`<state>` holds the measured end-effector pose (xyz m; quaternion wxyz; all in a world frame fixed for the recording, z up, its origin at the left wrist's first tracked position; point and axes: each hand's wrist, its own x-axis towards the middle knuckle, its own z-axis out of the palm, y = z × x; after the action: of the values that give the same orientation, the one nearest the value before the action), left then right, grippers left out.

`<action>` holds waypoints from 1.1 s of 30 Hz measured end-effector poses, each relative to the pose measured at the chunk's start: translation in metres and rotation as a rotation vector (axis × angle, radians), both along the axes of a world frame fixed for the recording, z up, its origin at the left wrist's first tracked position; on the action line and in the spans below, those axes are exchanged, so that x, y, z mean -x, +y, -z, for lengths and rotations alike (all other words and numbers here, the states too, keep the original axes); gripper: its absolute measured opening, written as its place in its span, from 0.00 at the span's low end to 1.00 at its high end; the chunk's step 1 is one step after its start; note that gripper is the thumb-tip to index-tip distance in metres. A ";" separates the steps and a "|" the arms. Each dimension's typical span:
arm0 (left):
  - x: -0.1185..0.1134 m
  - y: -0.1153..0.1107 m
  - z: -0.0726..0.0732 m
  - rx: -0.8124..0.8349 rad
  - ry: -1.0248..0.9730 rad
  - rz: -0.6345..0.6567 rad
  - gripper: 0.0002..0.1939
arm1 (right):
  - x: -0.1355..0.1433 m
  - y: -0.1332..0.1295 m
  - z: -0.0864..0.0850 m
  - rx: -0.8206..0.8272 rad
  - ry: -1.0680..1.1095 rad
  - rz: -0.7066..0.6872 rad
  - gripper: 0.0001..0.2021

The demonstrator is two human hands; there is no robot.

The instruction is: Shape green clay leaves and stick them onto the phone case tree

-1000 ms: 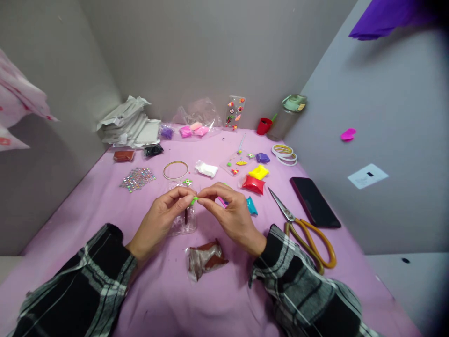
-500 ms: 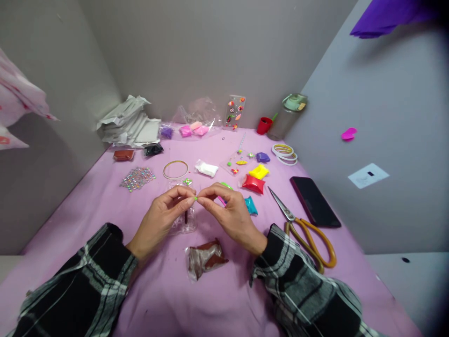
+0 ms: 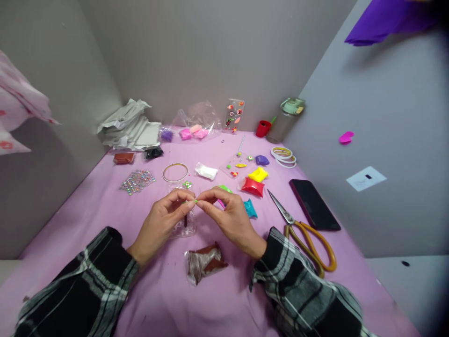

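Note:
A tiny piece of green clay point(image 3: 196, 201) is pinched between the fingertips of both hands. My left hand point(image 3: 164, 215) grips it from one side, thumb against forefinger. From the other side my right hand point(image 3: 231, 215) closes on it the same way. Under the left fingers lies a clear phone case point(image 3: 187, 229) with a dark brown strip on it and a small green-and-white flower point(image 3: 187, 185) near its top; my hand hides part of it. Closer to me rests an opened packet of brown clay point(image 3: 206, 263). Behind my right hand, green and pink bits are partly covered.
To the right lie scissors point(image 3: 298, 229) and a black phone point(image 3: 315, 204). Red point(image 3: 252, 186), yellow point(image 3: 258, 174) and teal point(image 3: 250, 208) clay packets sit beyond my right hand. Rhinestones point(image 3: 137, 181), a ring of tape point(image 3: 175, 172) and a white packet point(image 3: 206, 171) lie farther back.
Both hands stay together, pinching the green piece with only slight finger movement. The whole view has shifted down a little; the objects on the table have not moved.

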<state>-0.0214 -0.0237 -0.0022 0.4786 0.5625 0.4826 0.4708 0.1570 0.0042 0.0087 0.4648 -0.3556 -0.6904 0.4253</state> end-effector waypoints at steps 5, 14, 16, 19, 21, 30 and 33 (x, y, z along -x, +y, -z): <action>0.000 0.000 -0.001 -0.009 0.001 0.000 0.07 | -0.001 -0.001 -0.001 -0.014 -0.012 0.015 0.03; 0.000 0.002 0.000 -0.030 0.022 0.006 0.07 | 0.001 -0.001 -0.002 0.013 -0.019 -0.011 0.01; -0.001 0.002 0.001 -0.030 0.029 0.006 0.07 | 0.002 -0.001 -0.002 0.008 -0.028 -0.005 0.03; 0.000 0.002 0.001 -0.021 0.032 0.000 0.07 | 0.001 -0.002 -0.002 0.007 -0.038 0.004 0.04; 0.000 0.001 0.001 -0.031 0.032 0.003 0.07 | 0.001 -0.002 -0.003 0.015 -0.045 -0.004 0.03; 0.000 0.000 -0.001 -0.037 0.034 -0.016 0.07 | 0.000 0.000 -0.003 0.037 -0.038 -0.007 0.03; 0.000 0.001 0.000 -0.033 0.050 -0.029 0.07 | 0.000 0.001 -0.001 0.060 -0.030 0.001 0.05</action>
<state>-0.0215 -0.0225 -0.0018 0.4502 0.5748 0.4946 0.4715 0.1569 0.0056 0.0097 0.4437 -0.3760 -0.6840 0.4403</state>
